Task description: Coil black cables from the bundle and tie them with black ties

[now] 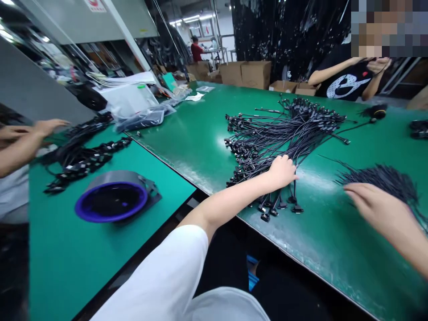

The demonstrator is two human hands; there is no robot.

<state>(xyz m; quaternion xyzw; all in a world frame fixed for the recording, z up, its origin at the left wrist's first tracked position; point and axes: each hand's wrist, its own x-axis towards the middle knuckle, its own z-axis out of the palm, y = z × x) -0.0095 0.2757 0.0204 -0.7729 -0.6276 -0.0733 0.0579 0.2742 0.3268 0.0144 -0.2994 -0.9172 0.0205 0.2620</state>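
A large heap of black cables [287, 133] with connectors at their ends lies on the green table. My left hand [283, 171] rests on the heap's near side, its fingers curled down around some of the cables; several connector ends hang out below it. My right hand [371, 200] is over the near-left edge of a bundle of thin black strands [388, 178], slightly blurred. Its fingers are pressed together and point left; whatever is between them is hidden.
At left, a purple-rimmed round container [112, 200] stands on a lower green table [83, 267]. Another person's hands [36, 131] are beside more black cables [87, 156]. Across the table a person in a black shirt [351, 73] holds something small. Cardboard boxes [247, 73] stand behind.
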